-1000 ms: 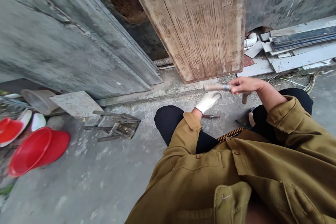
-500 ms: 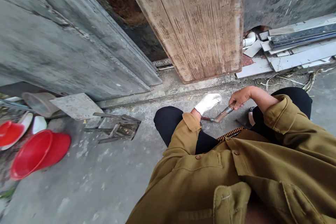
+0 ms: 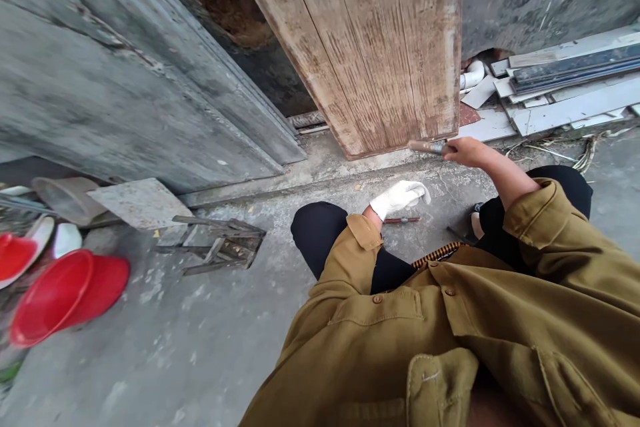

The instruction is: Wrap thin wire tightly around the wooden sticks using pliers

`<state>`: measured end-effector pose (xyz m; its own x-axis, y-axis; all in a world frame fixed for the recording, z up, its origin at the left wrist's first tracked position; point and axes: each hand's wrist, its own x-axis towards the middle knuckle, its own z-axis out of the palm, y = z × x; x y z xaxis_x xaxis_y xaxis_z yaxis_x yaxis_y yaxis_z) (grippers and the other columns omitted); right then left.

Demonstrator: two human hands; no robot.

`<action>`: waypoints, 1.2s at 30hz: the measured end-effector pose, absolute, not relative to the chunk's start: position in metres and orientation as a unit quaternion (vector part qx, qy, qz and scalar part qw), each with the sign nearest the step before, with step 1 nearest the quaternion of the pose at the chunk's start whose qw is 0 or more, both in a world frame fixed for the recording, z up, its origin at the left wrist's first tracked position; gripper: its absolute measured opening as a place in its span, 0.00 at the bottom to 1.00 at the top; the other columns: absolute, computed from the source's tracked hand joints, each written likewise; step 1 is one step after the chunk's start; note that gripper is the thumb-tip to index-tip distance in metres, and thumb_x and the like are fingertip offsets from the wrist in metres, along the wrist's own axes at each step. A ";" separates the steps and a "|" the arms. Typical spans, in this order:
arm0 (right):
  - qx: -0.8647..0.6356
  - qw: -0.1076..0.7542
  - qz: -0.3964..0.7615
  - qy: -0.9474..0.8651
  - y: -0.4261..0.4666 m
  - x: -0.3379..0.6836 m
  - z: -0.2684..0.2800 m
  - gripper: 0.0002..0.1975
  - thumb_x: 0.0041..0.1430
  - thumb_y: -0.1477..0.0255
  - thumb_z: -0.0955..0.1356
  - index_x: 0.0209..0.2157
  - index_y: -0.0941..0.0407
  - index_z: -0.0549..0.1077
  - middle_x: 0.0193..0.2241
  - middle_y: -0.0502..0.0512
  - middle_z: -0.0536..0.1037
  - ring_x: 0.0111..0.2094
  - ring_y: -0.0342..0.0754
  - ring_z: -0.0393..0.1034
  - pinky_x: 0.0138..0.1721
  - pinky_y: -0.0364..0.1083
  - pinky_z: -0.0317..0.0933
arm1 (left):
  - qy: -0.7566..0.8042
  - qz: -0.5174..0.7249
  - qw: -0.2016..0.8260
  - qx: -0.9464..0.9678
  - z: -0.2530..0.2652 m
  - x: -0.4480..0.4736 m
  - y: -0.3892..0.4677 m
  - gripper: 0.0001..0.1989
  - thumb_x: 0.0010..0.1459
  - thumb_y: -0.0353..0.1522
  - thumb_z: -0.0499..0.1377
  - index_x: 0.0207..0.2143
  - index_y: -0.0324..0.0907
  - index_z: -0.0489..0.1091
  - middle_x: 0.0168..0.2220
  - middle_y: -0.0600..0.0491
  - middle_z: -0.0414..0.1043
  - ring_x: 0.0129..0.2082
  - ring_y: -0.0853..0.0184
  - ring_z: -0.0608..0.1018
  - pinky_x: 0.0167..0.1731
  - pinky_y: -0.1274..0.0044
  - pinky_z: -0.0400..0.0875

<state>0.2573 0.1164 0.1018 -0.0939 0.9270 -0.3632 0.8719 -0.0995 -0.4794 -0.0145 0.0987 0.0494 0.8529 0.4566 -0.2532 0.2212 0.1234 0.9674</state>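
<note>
My bare right hand (image 3: 465,151) is closed around the handle of a paintbrush (image 3: 429,146). The brush points left, its bristle end at the lower edge of a wooden door panel (image 3: 380,47). My left hand (image 3: 400,197), in a white glove, hangs over the ground between my knees with its fingers curled together. What lies inside those fingers, if anything, is hidden. Just below the glove shows a thin reddish-brown stick-like piece (image 3: 403,220) with a metallic band. Whether the left hand touches it I cannot tell.
Grey boards (image 3: 150,73) lean at the left. Near them stand a small wooden stool (image 3: 225,245), a flat speckled slab (image 3: 143,203) and a red bucket (image 3: 70,297). White and dark strips (image 3: 575,87) are stacked by the wall at right, beside a white pipe (image 3: 473,75).
My right hand has lifted the paintbrush up and away from beside the left hand to the door panel's bottom edge. The gloved hand has shifted slightly right.
</note>
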 end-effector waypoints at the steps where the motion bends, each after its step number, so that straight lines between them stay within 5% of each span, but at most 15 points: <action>1: -0.650 -0.023 0.297 -0.699 0.115 0.251 0.098 0.05 0.62 0.69 0.70 0.36 0.57 0.75 0.34 0.58 0.76 0.37 0.52 0.69 0.40 0.49 0.57 | 0.263 0.097 0.706 0.650 0.052 -0.016 0.099 0.27 0.62 0.53 0.61 0.35 0.36 0.76 0.27 0.53 0.71 0.20 0.77 0.60 0.22 0.78 0.56; 5: -0.461 -0.210 0.471 -0.722 0.103 0.228 0.088 0.04 0.57 0.72 0.73 0.34 0.57 0.76 0.29 0.53 0.75 0.33 0.48 0.69 0.37 0.46 0.59 | 0.321 0.142 0.657 0.667 0.053 -0.023 0.103 0.23 0.60 0.50 0.60 0.31 0.37 0.73 0.24 0.56 0.66 0.19 0.76 0.61 0.22 0.79 0.56; 8: -0.337 -0.224 0.615 -0.676 0.097 0.222 0.089 0.16 0.50 0.63 0.77 0.35 0.58 0.76 0.25 0.47 0.73 0.28 0.44 0.66 0.34 0.44 0.60 | 0.353 0.153 0.613 0.689 0.049 -0.027 0.108 0.20 0.62 0.46 0.58 0.30 0.38 0.72 0.27 0.55 0.69 0.21 0.76 0.64 0.22 0.79 0.57; 12: -0.279 -0.097 0.678 -0.673 0.097 0.233 0.106 0.28 0.47 0.51 0.79 0.38 0.60 0.77 0.26 0.47 0.72 0.28 0.42 0.65 0.33 0.43 0.60 | 0.396 0.173 0.585 0.687 0.046 -0.027 0.112 0.17 0.63 0.43 0.57 0.30 0.38 0.71 0.26 0.56 0.69 0.21 0.75 0.64 0.23 0.79 0.59; 18: -0.417 0.305 0.620 -0.590 0.105 0.263 0.123 0.24 0.54 0.51 0.77 0.35 0.57 0.72 0.29 0.50 0.72 0.29 0.42 0.64 0.33 0.44 0.62 | 0.329 0.127 0.671 0.652 0.052 -0.018 0.101 0.23 0.68 0.49 0.57 0.40 0.37 0.77 0.23 0.54 0.69 0.24 0.71 0.71 0.26 0.79 0.65; 20: -0.517 0.353 0.552 -0.551 0.112 0.268 0.118 0.19 0.60 0.56 0.74 0.34 0.56 0.69 0.29 0.52 0.72 0.28 0.43 0.64 0.33 0.45 0.62 | 0.304 0.103 0.680 0.659 0.055 -0.015 0.097 0.22 0.66 0.49 0.60 0.36 0.38 0.78 0.22 0.54 0.69 0.23 0.72 0.70 0.25 0.79 0.65; 22: -0.629 0.275 0.458 -0.564 0.117 0.269 0.111 0.11 0.64 0.64 0.71 0.34 0.56 0.70 0.28 0.53 0.71 0.29 0.45 0.64 0.34 0.46 0.61 | 0.292 0.094 0.684 0.662 0.059 -0.014 0.095 0.21 0.64 0.49 0.62 0.32 0.39 0.77 0.21 0.55 0.68 0.21 0.72 0.68 0.24 0.79 0.65; 25: -0.675 0.038 0.338 -0.655 0.117 0.258 0.099 0.05 0.63 0.71 0.71 0.33 0.57 0.72 0.30 0.56 0.74 0.32 0.48 0.67 0.37 0.48 0.60 | 0.285 0.113 0.688 0.658 0.064 -0.016 0.096 0.24 0.63 0.50 0.61 0.29 0.38 0.75 0.22 0.54 0.68 0.20 0.74 0.64 0.24 0.78 0.65; 29: -0.486 -0.200 0.498 -0.690 0.106 0.235 0.083 0.05 0.58 0.72 0.73 0.33 0.57 0.75 0.26 0.50 0.73 0.29 0.46 0.68 0.35 0.46 0.59 | 0.316 0.169 0.664 0.656 0.063 -0.023 0.102 0.21 0.61 0.47 0.59 0.29 0.37 0.73 0.26 0.53 0.70 0.20 0.76 0.64 0.23 0.79 0.63; 32: -0.340 -0.234 0.625 -0.663 0.099 0.222 0.079 0.17 0.49 0.63 0.78 0.34 0.58 0.75 0.24 0.46 0.72 0.27 0.43 0.65 0.33 0.44 0.59 | 0.355 0.189 0.637 0.658 0.054 -0.027 0.106 0.17 0.61 0.43 0.58 0.29 0.38 0.71 0.28 0.53 0.72 0.20 0.76 0.65 0.23 0.80 0.62; 36: -0.237 -0.145 0.702 -0.656 0.099 0.226 0.095 0.29 0.46 0.51 0.80 0.36 0.61 0.76 0.27 0.47 0.74 0.28 0.41 0.66 0.33 0.42 0.61 | 0.388 0.199 0.606 0.665 0.045 -0.027 0.110 0.17 0.63 0.42 0.57 0.29 0.39 0.70 0.28 0.54 0.72 0.22 0.75 0.66 0.23 0.80 0.62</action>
